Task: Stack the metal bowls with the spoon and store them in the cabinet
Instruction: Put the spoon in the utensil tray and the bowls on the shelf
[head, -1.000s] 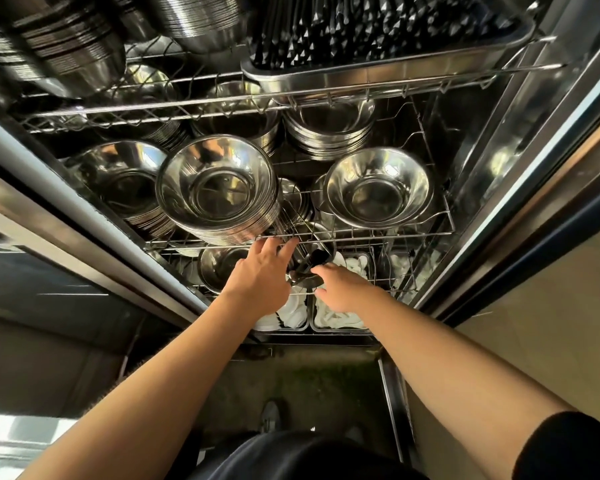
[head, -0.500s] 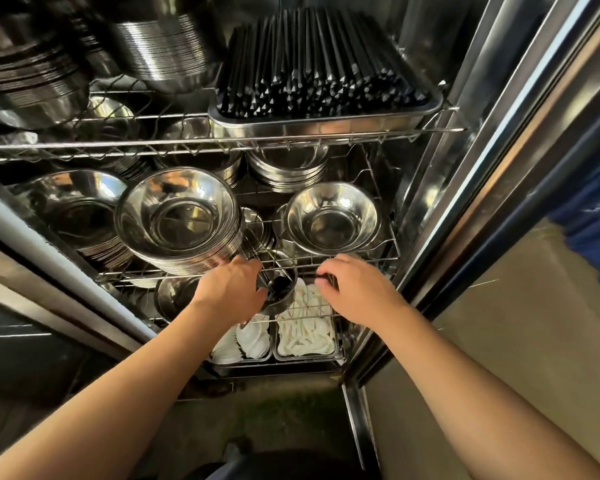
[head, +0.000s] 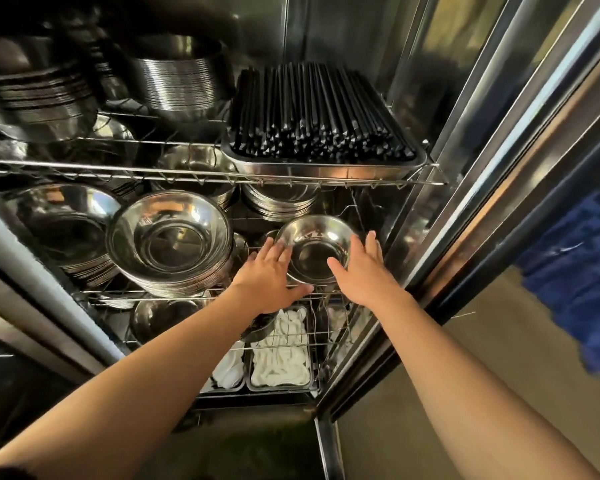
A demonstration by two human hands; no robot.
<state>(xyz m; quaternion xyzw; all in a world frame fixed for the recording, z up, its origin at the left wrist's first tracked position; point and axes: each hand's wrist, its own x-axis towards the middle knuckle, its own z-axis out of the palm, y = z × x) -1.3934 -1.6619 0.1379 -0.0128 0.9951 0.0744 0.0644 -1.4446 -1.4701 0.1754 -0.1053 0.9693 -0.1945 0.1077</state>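
Head view: my left hand point(head: 267, 277) and right hand point(head: 362, 271) lie open (fingers straight), the small bowl point(head: 312, 245) between them.

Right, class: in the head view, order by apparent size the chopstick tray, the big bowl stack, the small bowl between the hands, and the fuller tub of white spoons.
1. chopstick tray
2. big bowl stack
3. small bowl and tub of white spoons: look alike; the tub is nearer the camera, so unranked.

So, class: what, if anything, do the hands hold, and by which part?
The small metal bowl, cupped between the left hand and right hand at opposite sides of its rim, fingers straight.
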